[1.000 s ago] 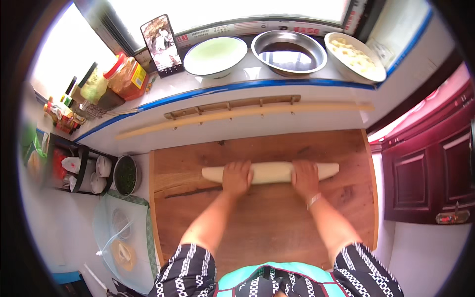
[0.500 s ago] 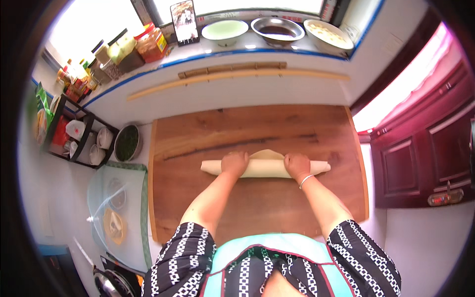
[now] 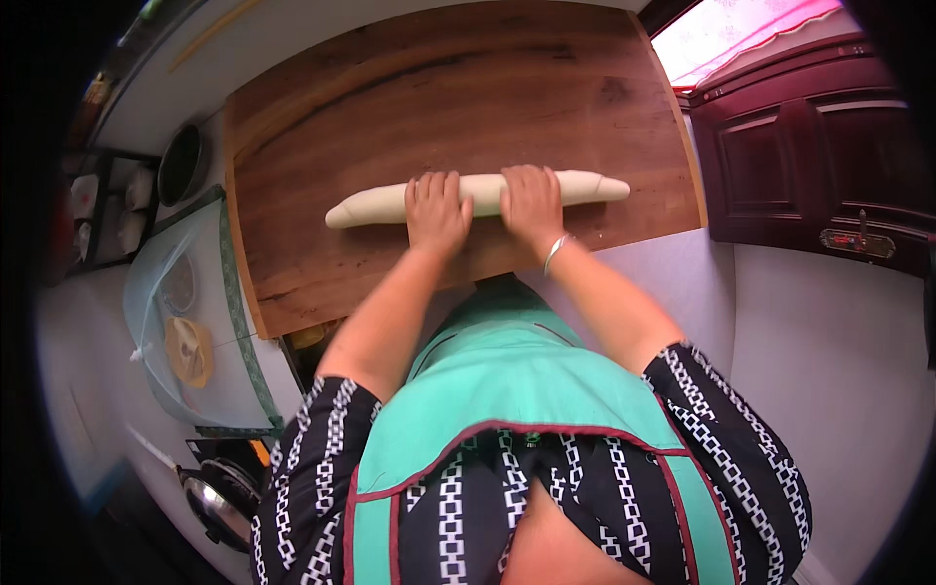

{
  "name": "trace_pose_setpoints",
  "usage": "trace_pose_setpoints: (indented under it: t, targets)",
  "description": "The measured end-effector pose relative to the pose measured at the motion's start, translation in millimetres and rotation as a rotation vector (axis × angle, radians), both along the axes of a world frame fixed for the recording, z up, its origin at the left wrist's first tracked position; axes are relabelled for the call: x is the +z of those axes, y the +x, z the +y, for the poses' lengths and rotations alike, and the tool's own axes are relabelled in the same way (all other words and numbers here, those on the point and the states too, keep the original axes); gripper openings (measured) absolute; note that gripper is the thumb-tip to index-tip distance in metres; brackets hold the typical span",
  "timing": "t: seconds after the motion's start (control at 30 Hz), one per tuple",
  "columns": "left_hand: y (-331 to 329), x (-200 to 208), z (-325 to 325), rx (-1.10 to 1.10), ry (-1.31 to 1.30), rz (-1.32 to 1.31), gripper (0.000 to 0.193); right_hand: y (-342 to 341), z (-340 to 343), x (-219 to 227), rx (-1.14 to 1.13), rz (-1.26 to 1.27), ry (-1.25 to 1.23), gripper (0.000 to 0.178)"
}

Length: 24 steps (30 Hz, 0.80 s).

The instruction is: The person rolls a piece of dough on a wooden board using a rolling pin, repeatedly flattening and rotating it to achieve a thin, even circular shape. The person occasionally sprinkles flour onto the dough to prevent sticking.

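A long pale roll of dough (image 3: 485, 188) with tapering ends lies crosswise on the large wooden board (image 3: 429, 117). My left hand (image 3: 438, 210) rests over it left of its middle, fingers stretched across the top and thumb apart on the near side. Right of the middle, my right hand (image 3: 532, 198) lies on the roll in the same way, with a light bracelet on the wrist. Both palms face down and touch the dough. Its underside is hidden, as are the parts beneath my hands.
Left of the board, a mesh food cover (image 3: 156, 322) stands over a yellowish item (image 3: 189, 352). Behind it are a bowl of dark greens (image 3: 180, 164) and a black rack (image 3: 107, 200). A lidded pan (image 3: 216, 502) sits at lower left; a dark red door (image 3: 809, 166) is at right.
The view has tipped downward, and the windowsill is largely out of sight. The dough flap behind the roll no longer shows. My fingers have gone from curled to stretched out over the roll.
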<state>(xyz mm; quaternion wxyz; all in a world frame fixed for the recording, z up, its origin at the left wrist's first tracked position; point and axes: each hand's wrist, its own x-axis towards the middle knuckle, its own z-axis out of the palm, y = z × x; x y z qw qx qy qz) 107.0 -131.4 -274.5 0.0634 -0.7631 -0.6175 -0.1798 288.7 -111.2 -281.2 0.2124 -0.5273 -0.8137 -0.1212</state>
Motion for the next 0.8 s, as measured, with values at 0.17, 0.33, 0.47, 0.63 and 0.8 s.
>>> trace_pose_setpoints:
  t: [0.17, 0.33, 0.47, 0.63, 0.8]
  targets:
    - [-3.8, -12.4, 48.4, -0.083, 0.197, -0.086, 0.020, -8.8, 50.5, 16.2, -0.010, 0.052, -0.164, 0.015]
    - [-50.7, -7.9, 120.6, -0.034, -0.002, -0.104, 0.021, 13.5, 102.3, 23.8, -0.069, -0.189, -0.482, 0.027]
    - [-81.0, -20.4, 62.2, 0.035, 0.187, 0.027, 0.029, 49.2, 50.3, -18.7, -0.183, 0.110, -0.059, 0.041]
    - [-94.0, -19.1, 185.5, 0.216, -0.123, 0.107, 0.023, 35.6, 183.3, -6.6, -0.211, 0.021, -0.177, 0.021]
    - [-97.4, -22.2, 188.9, 0.104, 0.035, 0.007, 0.017, 44.5, 182.5, -12.1, -0.101, 0.206, -0.024, 0.018]
